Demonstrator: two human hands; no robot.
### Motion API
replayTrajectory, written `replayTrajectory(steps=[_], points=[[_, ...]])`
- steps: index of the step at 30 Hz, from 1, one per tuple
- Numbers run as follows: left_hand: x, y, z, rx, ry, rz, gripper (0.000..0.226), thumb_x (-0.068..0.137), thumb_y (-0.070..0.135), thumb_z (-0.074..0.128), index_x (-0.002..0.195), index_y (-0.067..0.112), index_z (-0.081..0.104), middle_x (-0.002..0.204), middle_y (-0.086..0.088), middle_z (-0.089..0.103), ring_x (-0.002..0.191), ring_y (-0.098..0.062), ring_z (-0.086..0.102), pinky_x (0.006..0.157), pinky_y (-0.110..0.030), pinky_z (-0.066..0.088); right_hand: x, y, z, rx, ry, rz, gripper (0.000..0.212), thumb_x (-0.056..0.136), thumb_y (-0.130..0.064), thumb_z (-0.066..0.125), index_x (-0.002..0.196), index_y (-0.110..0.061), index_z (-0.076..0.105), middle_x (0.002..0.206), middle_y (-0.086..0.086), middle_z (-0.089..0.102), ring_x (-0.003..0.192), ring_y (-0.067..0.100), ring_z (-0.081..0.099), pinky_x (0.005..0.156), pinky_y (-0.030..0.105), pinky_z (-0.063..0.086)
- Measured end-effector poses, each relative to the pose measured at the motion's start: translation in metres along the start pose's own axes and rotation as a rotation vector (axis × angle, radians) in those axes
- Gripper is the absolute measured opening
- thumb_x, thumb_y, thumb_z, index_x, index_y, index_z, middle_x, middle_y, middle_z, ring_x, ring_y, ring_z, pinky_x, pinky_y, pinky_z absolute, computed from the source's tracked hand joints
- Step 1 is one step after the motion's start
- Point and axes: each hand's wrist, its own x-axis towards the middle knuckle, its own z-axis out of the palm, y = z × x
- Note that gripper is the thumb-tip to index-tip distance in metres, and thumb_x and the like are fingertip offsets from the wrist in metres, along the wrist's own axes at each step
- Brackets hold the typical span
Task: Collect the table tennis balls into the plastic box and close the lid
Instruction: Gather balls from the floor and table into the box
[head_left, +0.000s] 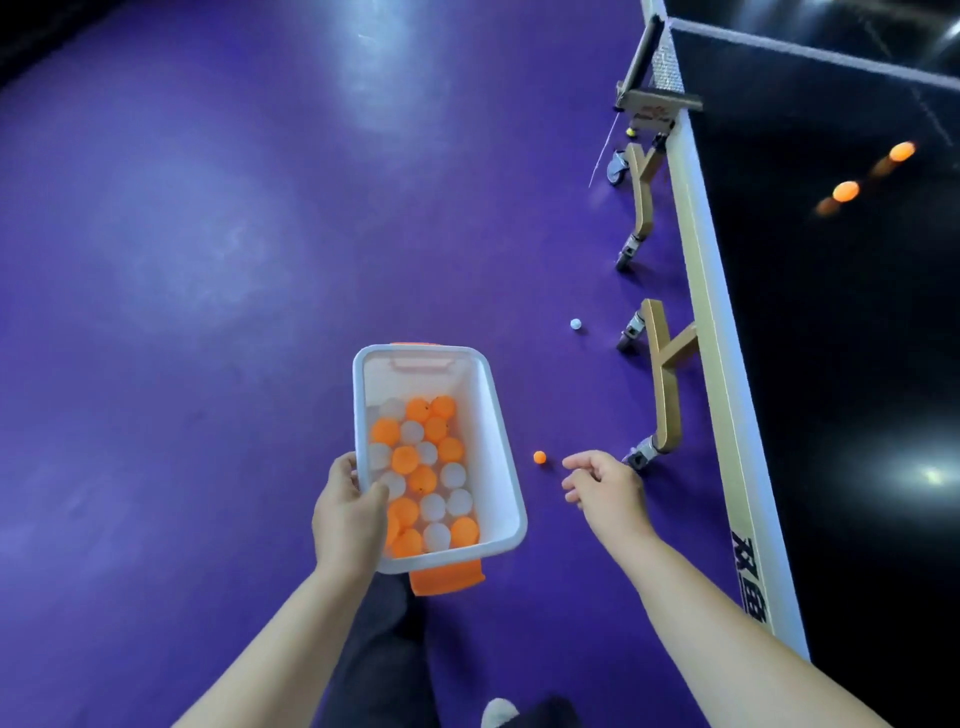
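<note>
Plastic box (483, 441): one, carried over purple floor (208, 260), lid off, none in view. Single-handed hold; stooping for strays could tip it and spill contents.
Left hand (350, 514): clamped on box's left rim.
Right hand (605, 483): empty, fingers loosely curled, extended toward orange ball (540, 457) just beyond fingertips; clumsy touch could roll it under table (722, 364).
Floor: that one orange, one white ball (575, 324).
Table top: two orange balls (901, 151) (845, 191).
Boxed balls (405, 459): roughly two dozen, exact count unclear.
</note>
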Motion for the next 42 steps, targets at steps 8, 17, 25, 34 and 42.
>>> replayTrajectory(steps=[8,17,25,34,42], points=[[0.186,0.039,0.054,0.213,-0.096,0.020,0.031,0.090,0.021,0.050,0.121,0.023,0.048,0.099,0.001,0.059,0.088,-0.026,0.055,0.070,-0.034,0.040,0.127,-0.016,0.055,-0.156,0.008,0.250,0.025,0.094,-0.010,0.042,0.095,-0.024,0.063,0.088,-0.004,0.065,0.079,0.010,0.064,0.070,0.029,0.052],[0.323,-0.035,0.171,0.306,-0.147,-0.039,0.025,0.091,0.021,0.048,0.115,0.026,0.048,0.083,0.002,0.058,0.075,-0.021,0.053,0.059,-0.030,0.039,0.288,0.082,0.150,-0.176,-0.040,0.454,0.027,0.089,-0.007,0.042,0.087,-0.026,0.061,0.075,-0.007,0.064,0.082,0.019,0.066,0.074,0.035,0.054],[0.426,-0.161,0.275,0.309,-0.117,-0.071,0.022,0.089,0.016,0.049,0.101,0.035,0.049,0.082,0.005,0.061,0.070,-0.011,0.052,0.062,-0.028,0.041,0.433,0.247,0.271,-0.194,-0.009,0.580,0.030,0.087,-0.009,0.047,0.069,-0.031,0.056,0.089,0.006,0.070,0.084,0.031,0.065,0.075,0.044,0.057],[0.507,-0.276,0.349,0.275,-0.056,-0.034,0.025,0.088,0.017,0.051,0.103,0.038,0.050,0.083,0.015,0.058,0.080,-0.016,0.053,0.071,-0.037,0.043,0.485,0.374,0.367,-0.551,-0.163,0.672,0.029,0.095,-0.024,0.049,0.124,-0.020,0.051,0.124,0.009,0.047,0.105,0.033,0.058,0.074,0.035,0.044],[0.533,-0.304,0.358,0.306,-0.053,0.019,0.033,0.079,0.032,0.049,0.112,0.034,0.051,0.100,0.006,0.063,0.095,-0.027,0.061,0.083,-0.056,0.051,0.498,0.408,0.380,-0.518,-0.139,0.719,0.028,0.092,-0.025,0.057,0.113,-0.009,0.049,0.118,0.015,0.048,0.098,0.039,0.059,0.075,0.037,0.047]])
